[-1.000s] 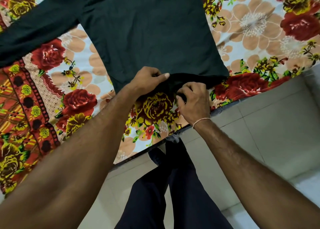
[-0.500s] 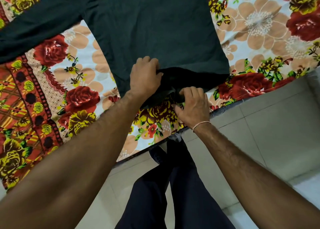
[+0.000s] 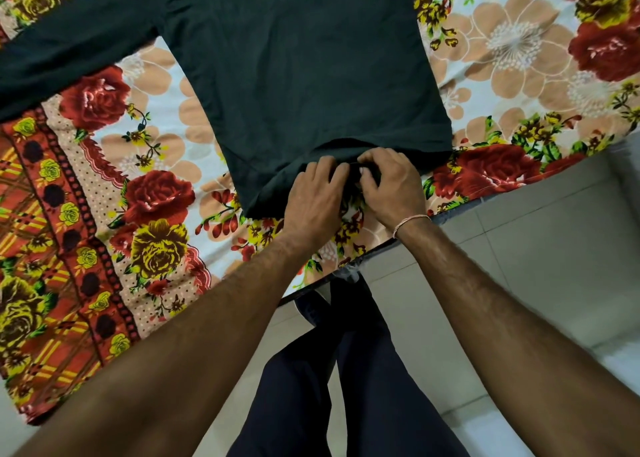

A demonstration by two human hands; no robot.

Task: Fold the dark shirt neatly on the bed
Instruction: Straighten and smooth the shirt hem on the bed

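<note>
The dark shirt (image 3: 301, 72) lies spread flat on the flowered bedsheet (image 3: 145, 193), with one long sleeve (image 3: 72, 51) stretched out to the left. Its near hem is bunched at the middle, close to the bed's edge. My left hand (image 3: 317, 197) and my right hand (image 3: 391, 183) sit side by side there, fingers curled into the bunched dark cloth of the hem. The right part of the hem is tucked under itself. The shirt's upper part runs out of the top of the frame.
The bed's edge (image 3: 381, 249) runs diagonally just below my hands. Beyond it is a light tiled floor (image 3: 540, 249). My legs in dark trousers (image 3: 332, 370) stand against the bed. The sheet's red and yellow border (image 3: 59, 249) fills the left side.
My hands have come together at the middle of the hem. The left hand moved right from lying flat on the cloth, and both now pinch the bunched fabric.
</note>
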